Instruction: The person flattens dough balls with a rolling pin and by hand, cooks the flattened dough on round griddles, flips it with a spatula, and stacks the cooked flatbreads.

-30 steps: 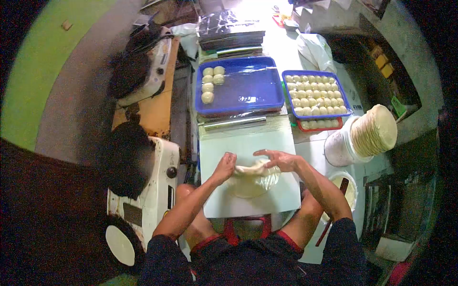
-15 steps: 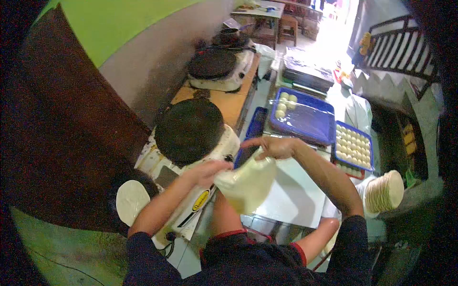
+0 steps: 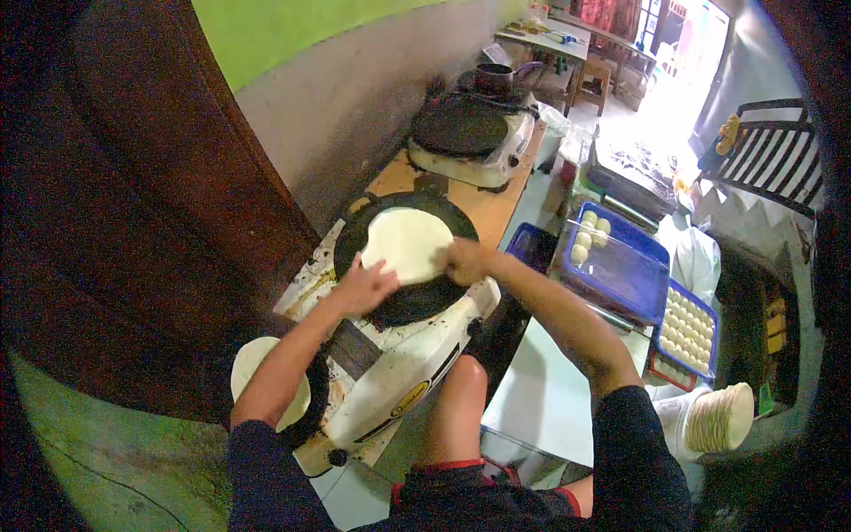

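A thin, pale round of dough (image 3: 409, 241) lies over the dark round griddle (image 3: 403, 306), covering most of its middle. My left hand (image 3: 365, 288) is at the dough's lower left edge, its fingers partly extended and gripping the rim. On the opposite side, my right hand (image 3: 465, 262) pinches the right edge with curled fingers. Beside my left forearm, another flat round (image 3: 253, 372) lies on a second dark plate, partly hidden by the arm.
Another griddle (image 3: 461, 129) and a pot (image 3: 493, 80) stand farther back. On the right are a blue tray (image 3: 620, 288) with several dough balls, a second tray of dough balls (image 3: 687, 328), a stack of flat rounds (image 3: 720, 418) and a white work surface (image 3: 545, 399).
Both hands have moved from above the white surface's edge leftward and forward to the griddle. The dough, hanging between them before, now lies spread on it. The view has shifted too.
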`<state>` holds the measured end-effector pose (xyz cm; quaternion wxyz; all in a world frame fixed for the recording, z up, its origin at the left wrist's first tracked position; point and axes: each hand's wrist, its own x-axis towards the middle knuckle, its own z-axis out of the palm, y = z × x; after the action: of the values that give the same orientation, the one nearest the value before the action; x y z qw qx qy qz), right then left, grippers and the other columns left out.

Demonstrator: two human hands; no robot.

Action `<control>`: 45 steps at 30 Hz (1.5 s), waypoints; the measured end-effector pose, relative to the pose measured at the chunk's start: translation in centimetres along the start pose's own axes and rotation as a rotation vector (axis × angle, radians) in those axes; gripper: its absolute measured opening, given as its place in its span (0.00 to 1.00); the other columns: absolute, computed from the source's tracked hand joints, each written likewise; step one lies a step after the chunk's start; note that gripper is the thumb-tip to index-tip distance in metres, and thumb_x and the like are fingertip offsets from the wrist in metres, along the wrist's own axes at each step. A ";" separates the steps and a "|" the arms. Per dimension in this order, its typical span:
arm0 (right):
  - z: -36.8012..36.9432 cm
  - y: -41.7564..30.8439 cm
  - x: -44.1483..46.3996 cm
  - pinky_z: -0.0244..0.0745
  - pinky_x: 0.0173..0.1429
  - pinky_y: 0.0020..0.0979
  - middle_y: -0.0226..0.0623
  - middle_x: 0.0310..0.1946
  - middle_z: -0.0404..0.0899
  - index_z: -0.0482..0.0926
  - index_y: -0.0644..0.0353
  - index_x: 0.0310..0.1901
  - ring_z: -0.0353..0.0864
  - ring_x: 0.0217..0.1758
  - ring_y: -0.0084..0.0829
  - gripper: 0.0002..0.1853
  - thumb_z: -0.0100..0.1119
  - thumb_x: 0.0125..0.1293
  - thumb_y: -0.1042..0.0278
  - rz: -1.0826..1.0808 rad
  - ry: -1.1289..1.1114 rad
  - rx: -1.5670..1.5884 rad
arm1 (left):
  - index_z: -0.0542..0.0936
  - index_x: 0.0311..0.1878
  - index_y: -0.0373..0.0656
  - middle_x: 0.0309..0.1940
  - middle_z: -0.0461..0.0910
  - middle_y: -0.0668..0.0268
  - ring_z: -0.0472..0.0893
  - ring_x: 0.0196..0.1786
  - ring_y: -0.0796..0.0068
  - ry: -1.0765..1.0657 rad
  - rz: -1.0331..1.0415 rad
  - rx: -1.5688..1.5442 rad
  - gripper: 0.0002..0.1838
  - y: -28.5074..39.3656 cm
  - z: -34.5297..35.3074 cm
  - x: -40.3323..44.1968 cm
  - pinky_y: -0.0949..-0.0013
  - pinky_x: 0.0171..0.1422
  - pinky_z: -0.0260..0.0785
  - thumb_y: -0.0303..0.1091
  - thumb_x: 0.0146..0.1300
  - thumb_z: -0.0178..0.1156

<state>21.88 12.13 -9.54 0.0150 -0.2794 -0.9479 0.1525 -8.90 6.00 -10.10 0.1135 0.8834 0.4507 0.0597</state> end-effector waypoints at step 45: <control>14.5 -1.5 -60.2 0.79 0.36 0.34 0.38 0.21 0.82 0.54 0.52 0.78 0.82 0.21 0.31 0.48 0.34 0.70 0.20 1.461 1.193 1.169 | 0.67 0.63 0.29 0.50 0.80 0.32 0.79 0.57 0.32 0.007 -0.529 -0.570 0.41 33.0 14.3 19.2 0.43 0.64 0.69 0.65 0.70 0.47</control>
<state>70.20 -25.27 -19.50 0.5050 -0.7495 -0.1778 0.3895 31.15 0.66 -15.44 0.3644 0.6695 0.6287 0.1540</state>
